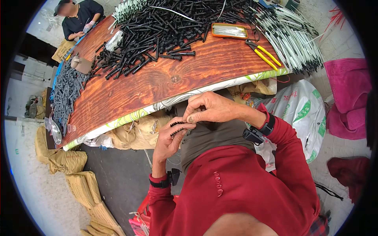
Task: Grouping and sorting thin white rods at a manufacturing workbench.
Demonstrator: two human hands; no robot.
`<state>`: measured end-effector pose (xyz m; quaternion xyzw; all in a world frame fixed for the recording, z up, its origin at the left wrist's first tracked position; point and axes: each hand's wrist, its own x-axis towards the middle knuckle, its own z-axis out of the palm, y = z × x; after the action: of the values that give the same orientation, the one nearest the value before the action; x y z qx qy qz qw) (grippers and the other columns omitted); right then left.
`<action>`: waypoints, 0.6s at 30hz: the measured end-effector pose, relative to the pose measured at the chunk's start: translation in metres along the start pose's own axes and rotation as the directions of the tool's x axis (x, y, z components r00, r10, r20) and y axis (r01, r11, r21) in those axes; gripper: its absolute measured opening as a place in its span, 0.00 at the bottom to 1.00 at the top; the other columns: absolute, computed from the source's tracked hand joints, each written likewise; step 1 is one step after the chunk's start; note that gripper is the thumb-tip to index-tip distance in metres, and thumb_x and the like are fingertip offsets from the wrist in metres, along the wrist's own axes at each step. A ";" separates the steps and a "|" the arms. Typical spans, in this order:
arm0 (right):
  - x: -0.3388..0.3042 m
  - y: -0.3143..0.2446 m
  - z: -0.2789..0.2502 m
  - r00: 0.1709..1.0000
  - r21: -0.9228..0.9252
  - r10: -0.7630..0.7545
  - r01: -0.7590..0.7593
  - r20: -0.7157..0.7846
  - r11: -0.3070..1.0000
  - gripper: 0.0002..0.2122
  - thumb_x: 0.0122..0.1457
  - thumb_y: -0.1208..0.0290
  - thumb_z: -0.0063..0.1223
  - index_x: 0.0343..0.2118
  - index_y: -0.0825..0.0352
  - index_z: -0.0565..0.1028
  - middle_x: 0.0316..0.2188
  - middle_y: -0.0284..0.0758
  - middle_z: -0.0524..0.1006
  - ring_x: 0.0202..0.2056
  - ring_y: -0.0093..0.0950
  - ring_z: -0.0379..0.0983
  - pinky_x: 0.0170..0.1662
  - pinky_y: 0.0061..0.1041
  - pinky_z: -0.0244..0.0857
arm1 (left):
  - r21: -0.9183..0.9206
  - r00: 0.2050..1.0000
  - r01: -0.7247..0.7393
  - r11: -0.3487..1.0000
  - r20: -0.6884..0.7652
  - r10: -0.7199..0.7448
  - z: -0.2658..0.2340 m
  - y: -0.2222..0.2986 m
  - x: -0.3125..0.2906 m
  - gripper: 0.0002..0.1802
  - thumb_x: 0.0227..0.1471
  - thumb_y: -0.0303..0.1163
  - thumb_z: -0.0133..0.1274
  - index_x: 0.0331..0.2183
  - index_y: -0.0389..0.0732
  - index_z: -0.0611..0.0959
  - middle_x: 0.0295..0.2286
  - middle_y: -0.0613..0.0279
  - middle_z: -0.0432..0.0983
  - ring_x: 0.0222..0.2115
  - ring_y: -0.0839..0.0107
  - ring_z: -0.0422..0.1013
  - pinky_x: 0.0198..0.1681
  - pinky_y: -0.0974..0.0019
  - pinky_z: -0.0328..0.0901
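Note:
My left hand is closed around small black ribbed plastic pieces, whose toothed edges stick out between the fingers. Against its fingertips my right hand is pinched, thumb and forefinger pressed together; what lies between them is too small to make out. Both hands are over my lap, just in front of the wooden table. Across the tabletop spreads a big heap of black plastic tube-like parts. Yellow-handled pliers lie at the right, by an orange-rimmed tin of thin pale pins.
White rods with black ends are piled on the table's right corner; grey plastic parts heap at its left. A person works at the far left. A white plastic bag and pink cloth are at right, brown sacks at left.

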<state>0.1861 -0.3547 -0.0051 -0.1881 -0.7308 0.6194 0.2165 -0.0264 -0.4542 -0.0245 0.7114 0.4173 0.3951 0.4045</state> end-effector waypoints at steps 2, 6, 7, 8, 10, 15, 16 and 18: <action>0.001 0.001 -0.002 1.000 0.004 0.003 -0.003 -0.001 1.000 0.09 0.57 0.68 0.59 0.37 0.68 0.82 0.26 0.29 0.73 0.29 0.18 0.67 0.35 0.22 0.62 | 0.007 1.000 -0.016 1.000 -0.001 0.016 0.000 0.000 0.002 0.11 0.57 0.23 0.52 0.40 0.39 0.85 0.37 0.58 0.77 0.36 0.67 0.74 0.37 0.69 0.68; 0.001 0.004 -0.002 0.999 -0.039 -0.023 0.021 -0.035 0.999 0.09 0.57 0.68 0.60 0.37 0.67 0.82 0.24 0.28 0.69 0.27 0.19 0.64 0.32 0.22 0.59 | 0.034 0.999 -0.046 0.998 0.002 0.046 0.000 -0.003 0.007 0.11 0.56 0.23 0.52 0.40 0.38 0.85 0.37 0.58 0.77 0.35 0.67 0.74 0.36 0.69 0.67; -0.001 0.006 -0.002 0.998 -0.062 -0.038 0.035 -0.052 0.997 0.08 0.57 0.69 0.60 0.36 0.67 0.82 0.23 0.28 0.69 0.27 0.19 0.63 0.32 0.22 0.59 | 0.032 0.999 -0.042 0.999 0.002 0.042 0.001 -0.004 0.007 0.11 0.56 0.22 0.52 0.40 0.38 0.85 0.37 0.58 0.76 0.35 0.67 0.74 0.36 0.69 0.67; -0.003 0.007 -0.002 0.998 -0.060 -0.034 0.031 -0.054 0.998 0.08 0.57 0.69 0.60 0.36 0.67 0.82 0.23 0.28 0.69 0.27 0.19 0.63 0.32 0.22 0.59 | 0.029 0.999 -0.039 0.999 0.004 0.039 0.002 -0.005 0.007 0.11 0.56 0.22 0.52 0.40 0.38 0.85 0.37 0.58 0.76 0.35 0.68 0.74 0.36 0.69 0.67; -0.007 0.010 -0.001 0.987 -0.194 -0.140 0.122 -0.082 0.973 0.08 0.56 0.70 0.61 0.35 0.67 0.81 0.23 0.28 0.68 0.25 0.19 0.63 0.30 0.22 0.58 | 0.023 0.999 -0.032 0.999 0.008 0.032 0.004 -0.006 0.007 0.11 0.56 0.22 0.52 0.40 0.38 0.85 0.37 0.58 0.76 0.35 0.68 0.73 0.35 0.69 0.67; -0.012 0.010 0.001 0.972 -0.315 -0.190 0.139 -0.135 0.939 0.07 0.53 0.68 0.60 0.31 0.67 0.81 0.23 0.34 0.71 0.25 0.29 0.71 0.30 0.28 0.64 | 0.038 1.000 0.004 0.999 0.029 -0.005 0.009 -0.005 0.007 0.11 0.55 0.22 0.52 0.40 0.38 0.85 0.37 0.58 0.76 0.35 0.68 0.73 0.36 0.70 0.67; -0.011 0.010 0.000 0.973 -0.314 -0.187 0.137 -0.137 0.940 0.07 0.53 0.68 0.60 0.31 0.67 0.81 0.23 0.34 0.71 0.25 0.29 0.71 0.30 0.28 0.64 | 0.037 1.000 -0.004 0.999 0.024 0.003 0.010 -0.006 0.007 0.11 0.55 0.21 0.52 0.40 0.38 0.85 0.37 0.58 0.76 0.34 0.68 0.73 0.36 0.70 0.67; -0.010 0.008 -0.001 0.979 -0.326 -0.167 0.119 -0.121 0.938 0.07 0.53 0.68 0.60 0.31 0.67 0.80 0.23 0.34 0.73 0.26 0.27 0.72 0.30 0.27 0.64 | 0.035 1.000 -0.012 0.999 0.020 0.011 0.012 -0.006 0.008 0.11 0.55 0.21 0.52 0.40 0.38 0.85 0.37 0.58 0.76 0.34 0.68 0.73 0.35 0.70 0.67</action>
<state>0.1954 -0.3579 -0.0133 -0.2118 -0.8145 0.4611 0.2812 -0.0149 -0.4479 -0.0323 0.7247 0.4160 0.3830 0.3939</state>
